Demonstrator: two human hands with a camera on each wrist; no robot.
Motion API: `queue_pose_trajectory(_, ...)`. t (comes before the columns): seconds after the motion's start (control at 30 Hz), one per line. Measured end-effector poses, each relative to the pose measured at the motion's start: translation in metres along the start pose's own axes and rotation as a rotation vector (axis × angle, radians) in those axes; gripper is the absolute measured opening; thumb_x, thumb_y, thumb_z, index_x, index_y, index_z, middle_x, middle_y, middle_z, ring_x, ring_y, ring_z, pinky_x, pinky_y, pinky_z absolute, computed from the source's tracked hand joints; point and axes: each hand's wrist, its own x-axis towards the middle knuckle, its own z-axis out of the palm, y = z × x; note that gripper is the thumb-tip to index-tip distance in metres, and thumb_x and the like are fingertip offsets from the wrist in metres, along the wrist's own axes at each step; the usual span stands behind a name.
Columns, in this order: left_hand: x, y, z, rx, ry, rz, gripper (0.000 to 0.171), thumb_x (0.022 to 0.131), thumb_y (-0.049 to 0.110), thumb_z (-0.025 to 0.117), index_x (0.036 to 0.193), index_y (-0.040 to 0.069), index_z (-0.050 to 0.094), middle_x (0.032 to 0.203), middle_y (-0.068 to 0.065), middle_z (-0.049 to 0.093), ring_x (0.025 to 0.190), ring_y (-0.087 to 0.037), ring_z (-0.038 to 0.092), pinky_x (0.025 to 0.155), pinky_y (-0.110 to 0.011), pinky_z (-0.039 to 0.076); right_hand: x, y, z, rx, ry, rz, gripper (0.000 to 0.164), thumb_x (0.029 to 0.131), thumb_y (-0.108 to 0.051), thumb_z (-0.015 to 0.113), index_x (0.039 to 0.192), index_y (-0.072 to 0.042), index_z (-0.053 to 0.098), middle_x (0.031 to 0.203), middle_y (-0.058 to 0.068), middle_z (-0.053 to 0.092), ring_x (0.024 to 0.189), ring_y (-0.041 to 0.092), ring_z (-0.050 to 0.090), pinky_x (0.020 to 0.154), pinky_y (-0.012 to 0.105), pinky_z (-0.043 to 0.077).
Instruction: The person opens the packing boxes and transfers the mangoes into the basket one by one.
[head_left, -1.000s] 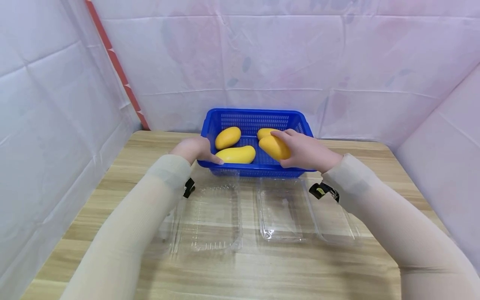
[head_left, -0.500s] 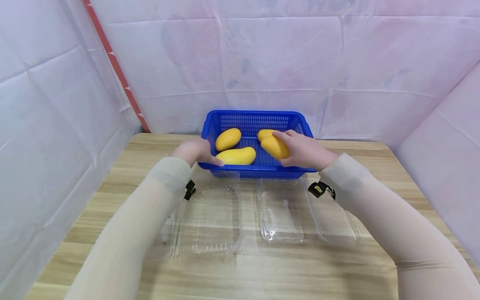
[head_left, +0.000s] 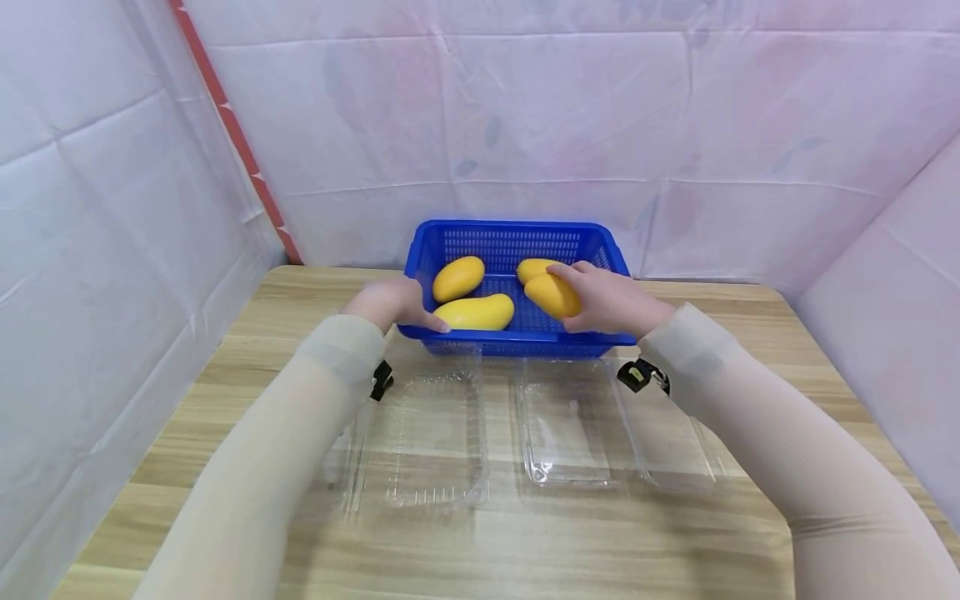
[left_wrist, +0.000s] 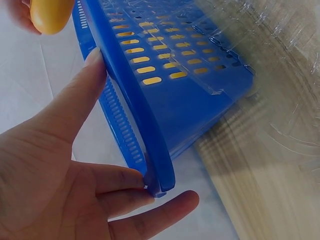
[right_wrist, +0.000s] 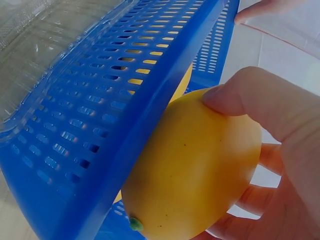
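Observation:
A blue plastic basket (head_left: 517, 337) stands at the back of the table. My left hand (head_left: 390, 302) grips its front left corner; in the left wrist view the thumb (left_wrist: 75, 97) lies against the rim and the fingers reach around the end. My right hand (head_left: 611, 297) holds a mango (head_left: 552, 296) over the basket's right side. In the right wrist view, this mango (right_wrist: 192, 165) shows a green stem nub beside the blue rim, with the thumb on top. A long yellow mango (head_left: 476, 312), a rounder mango (head_left: 459, 278) and another mango (head_left: 531, 268), partly hidden, lie inside.
Two clear plastic clamshell boxes, a left box (head_left: 438, 437) and a right box (head_left: 566, 433), lie with lids spread on the wooden table (head_left: 525, 542) before the basket. Pale sheeting (head_left: 562, 108) walls the back and sides.
The mango in my right hand has shifted slightly to the right within the last second. My left hand keeps its place at the basket corner.

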Motion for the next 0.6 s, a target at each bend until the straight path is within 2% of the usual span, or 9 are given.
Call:
queue_pose_trajectory(0.3,-0.0001,-0.0003,0.0008,0.024,0.011,0.004,0.086,0.078,0.067,0.057,0.131,-0.001,0.050,0.136,-0.020,0.045,0.114,-0.031,0.051,0.093,-0.046,0.043,0.0036,0.0010,-0.0028,-0.013,-0.040,0.018,0.080,0.075,-0.020,0.075,0.143,-0.007,0.034,0.116,0.018,0.051,0.086,0.027,0.051,0.072,0.042,0.046)
queue_pose_trajectory(0.6,0.0009,-0.0010,0.0012,0.031,0.009,-0.004,0.091,0.078,0.068,0.056,0.136,-0.002,0.044,0.140,-0.020,0.041,0.119,-0.033,0.047,0.096,-0.047,0.040,0.0098,0.0020,-0.0046,-0.060,-0.093,0.027,0.077,0.076,-0.022,0.072,0.142,-0.008,0.036,0.112,0.016,0.052,0.081,0.026,0.050,0.067,0.040,0.046)
